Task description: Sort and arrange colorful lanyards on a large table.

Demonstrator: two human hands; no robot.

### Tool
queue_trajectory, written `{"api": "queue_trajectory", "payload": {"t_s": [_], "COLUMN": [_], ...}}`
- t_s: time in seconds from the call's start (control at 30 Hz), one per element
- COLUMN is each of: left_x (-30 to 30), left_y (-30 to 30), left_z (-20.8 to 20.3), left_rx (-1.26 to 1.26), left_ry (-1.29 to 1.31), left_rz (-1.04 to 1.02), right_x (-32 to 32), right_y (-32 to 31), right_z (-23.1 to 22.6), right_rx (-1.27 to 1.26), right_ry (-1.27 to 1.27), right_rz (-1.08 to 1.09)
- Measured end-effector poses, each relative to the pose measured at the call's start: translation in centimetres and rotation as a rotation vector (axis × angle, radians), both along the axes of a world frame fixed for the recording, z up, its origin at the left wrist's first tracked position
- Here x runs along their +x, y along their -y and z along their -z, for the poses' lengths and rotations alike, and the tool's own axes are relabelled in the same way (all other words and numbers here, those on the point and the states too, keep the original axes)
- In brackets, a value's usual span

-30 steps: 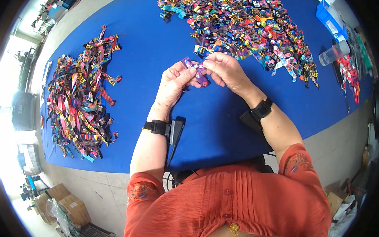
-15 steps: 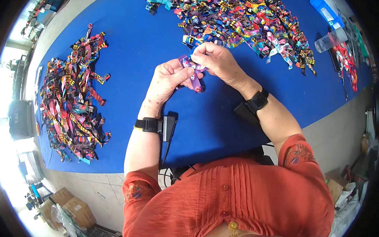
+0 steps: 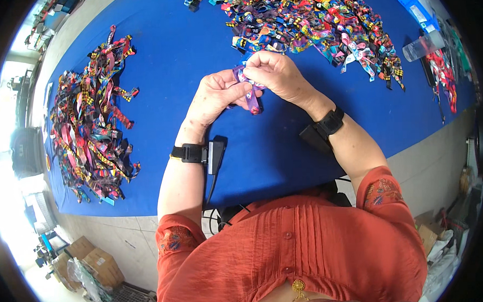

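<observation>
Both my hands meet over the blue-covered table (image 3: pixel 185 62), holding a purple patterned ribbon (image 3: pixel 253 105) between them. My left hand (image 3: pixel 215 97) pinches it between thumb and fingers, with the ribbon's end hanging below the thumb. From the right, my right hand (image 3: pixel 279 78) grips the upper part with thumb and forefinger, its other fingers curled. Part of the ribbon is hidden by my fingers, so whether it is folded or knotted there I cannot tell. A large heap of colourful looped ribbons (image 3: pixel 301 21) lies just beyond my hands.
At the left lies a second pile of patterned ribbons (image 3: pixel 91 124). Toward the far right are a blue plastic bin (image 3: pixel 417 9), a clear plastic cup (image 3: pixel 423 46) on its side and a bunch of red ribbons (image 3: pixel 442 77). Cardboard boxes (image 3: pixel 102 267) stand on the floor, lower left.
Both hands stay almost in place, still pinching the purple ribbon. My left thumb has shifted slightly closer to the right fingers. The whole view has moved a little.
</observation>
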State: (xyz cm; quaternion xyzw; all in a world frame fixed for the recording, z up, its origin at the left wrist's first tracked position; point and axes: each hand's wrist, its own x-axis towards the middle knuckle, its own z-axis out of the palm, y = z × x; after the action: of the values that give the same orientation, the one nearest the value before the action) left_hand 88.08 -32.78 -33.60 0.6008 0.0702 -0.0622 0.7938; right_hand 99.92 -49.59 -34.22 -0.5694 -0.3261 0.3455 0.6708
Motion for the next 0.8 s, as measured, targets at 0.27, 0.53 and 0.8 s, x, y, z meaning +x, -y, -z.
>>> {"api": "queue_trajectory", "payload": {"t_s": [0.27, 0.53, 0.8], "left_x": [0.1, 0.5, 0.8], "left_y": [-0.1, -0.9, -0.4], "left_z": [0.3, 1.4, 1.5], "left_rx": [0.029, -0.070, -0.093], "left_ry": [0.022, 0.129, 0.160], "left_rz": [0.056, -0.201, -0.194], "right_x": [0.2, 0.5, 0.3], "right_y": [-0.5, 0.0, 0.3], "right_z": [0.9, -0.7, -0.3], "right_rx": [0.029, -0.086, 0.006], "right_ry": [0.083, -0.036, -0.059], "right_rz": [0.115, 0.055, 0.063]}}
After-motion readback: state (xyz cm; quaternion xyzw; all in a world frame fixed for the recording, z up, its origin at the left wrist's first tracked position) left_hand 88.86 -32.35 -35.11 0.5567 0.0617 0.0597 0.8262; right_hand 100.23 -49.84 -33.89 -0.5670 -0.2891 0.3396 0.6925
